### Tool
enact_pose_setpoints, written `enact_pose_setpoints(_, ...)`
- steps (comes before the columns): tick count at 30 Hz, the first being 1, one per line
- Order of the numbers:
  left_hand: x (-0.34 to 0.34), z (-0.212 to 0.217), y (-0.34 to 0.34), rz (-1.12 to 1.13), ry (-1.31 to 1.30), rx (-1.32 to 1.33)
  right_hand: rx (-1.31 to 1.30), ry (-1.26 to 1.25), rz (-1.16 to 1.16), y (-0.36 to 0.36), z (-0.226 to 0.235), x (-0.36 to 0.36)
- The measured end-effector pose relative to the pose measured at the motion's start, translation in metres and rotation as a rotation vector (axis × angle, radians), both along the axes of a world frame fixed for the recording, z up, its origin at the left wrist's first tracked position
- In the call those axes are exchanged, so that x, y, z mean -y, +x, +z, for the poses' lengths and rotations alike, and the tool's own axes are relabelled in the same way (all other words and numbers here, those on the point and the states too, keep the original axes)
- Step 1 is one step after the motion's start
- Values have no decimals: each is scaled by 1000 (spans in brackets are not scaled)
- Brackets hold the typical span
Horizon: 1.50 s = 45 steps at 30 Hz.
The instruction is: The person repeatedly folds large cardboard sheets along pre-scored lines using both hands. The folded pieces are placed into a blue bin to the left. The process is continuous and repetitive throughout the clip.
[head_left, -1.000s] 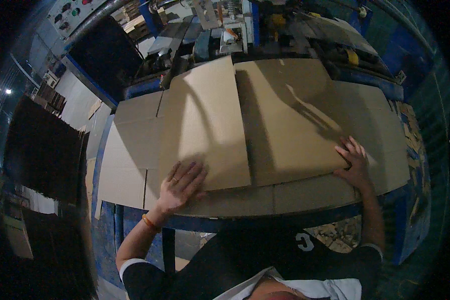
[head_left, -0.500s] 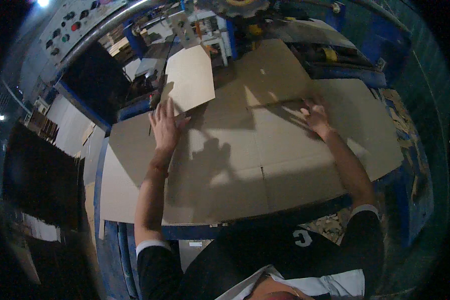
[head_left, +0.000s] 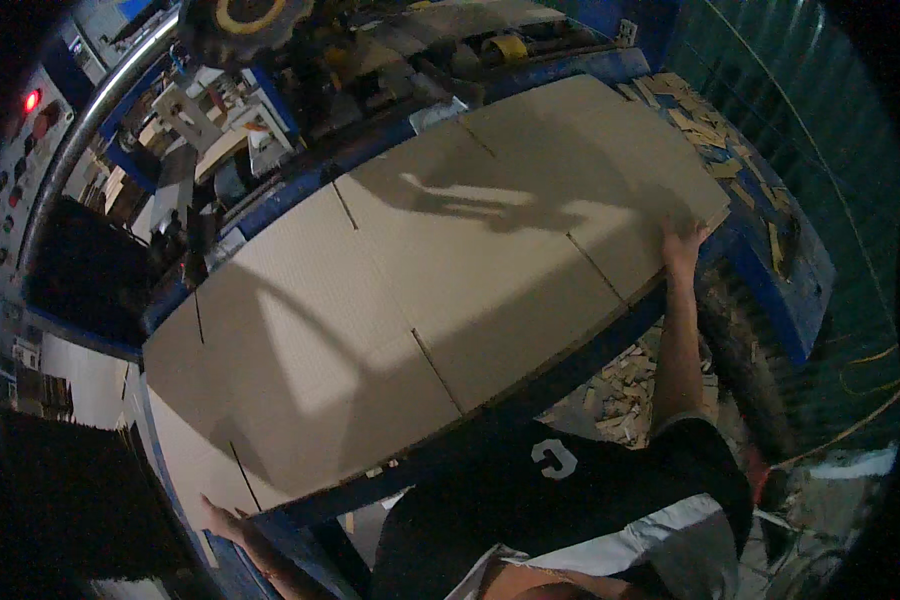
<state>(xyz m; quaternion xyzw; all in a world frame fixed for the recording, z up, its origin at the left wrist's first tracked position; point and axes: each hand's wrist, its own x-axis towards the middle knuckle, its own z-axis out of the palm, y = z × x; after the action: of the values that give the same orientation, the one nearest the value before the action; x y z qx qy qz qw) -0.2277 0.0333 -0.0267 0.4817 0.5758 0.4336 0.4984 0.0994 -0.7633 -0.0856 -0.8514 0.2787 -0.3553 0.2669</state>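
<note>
A large brown cardboard sheet (head_left: 370, 290) with several dark slots cut in from its long edges lies slantwise across the table in front of me. Below it, more cardboard edges show at the right corner. My right hand (head_left: 682, 248) grips the sheet's near right edge, some fingers hidden by the board. Down at the near left corner, my left hand (head_left: 228, 522) touches the cardboard with fingers spread; part of it is dim. Shadows of my arms and head fall over the sheet.
Beyond the sheet stands a machine with a dark wheel (head_left: 245, 25) and rollers. A control panel (head_left: 20, 180) with a lit red lamp is at left, under a curved metal pipe (head_left: 90, 120). Cardboard scraps lie on the blue side ledge (head_left: 810, 270) and below the table. A green corrugated wall is at right.
My view has turned to the right. The smaller loose cardboard piece and the raised flap are gone from the top. Both hands have moved outward to the sheet's near corners.
</note>
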Motion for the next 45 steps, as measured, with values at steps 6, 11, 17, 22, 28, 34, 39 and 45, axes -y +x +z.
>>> enact_pose_setpoints(6,-32,14,-17,-267,491,2,653,743,225,-1,58,-27)
enact_pose_setpoints(11,8,53,-31,-519,606,138,768,836,270,6,102,-23)
enact_pose_setpoints(17,58,76,-12,-656,349,385,691,649,706,-61,159,-57)
enact_pose_setpoints(22,98,67,-10,-572,936,-336,277,410,940,-145,118,-136)
enact_pose_setpoints(28,169,59,21,-946,934,-185,5,-675,1535,-143,91,-186)
enact_pose_setpoints(34,166,68,37,-1442,1240,-786,78,-748,1683,-113,98,-193)
enact_pose_setpoints(39,138,62,55,-1459,1344,-770,-55,-813,1674,-81,104,-193)
enact_pose_setpoints(45,116,53,96,-1373,1189,-403,-166,-967,1431,-12,113,-200)
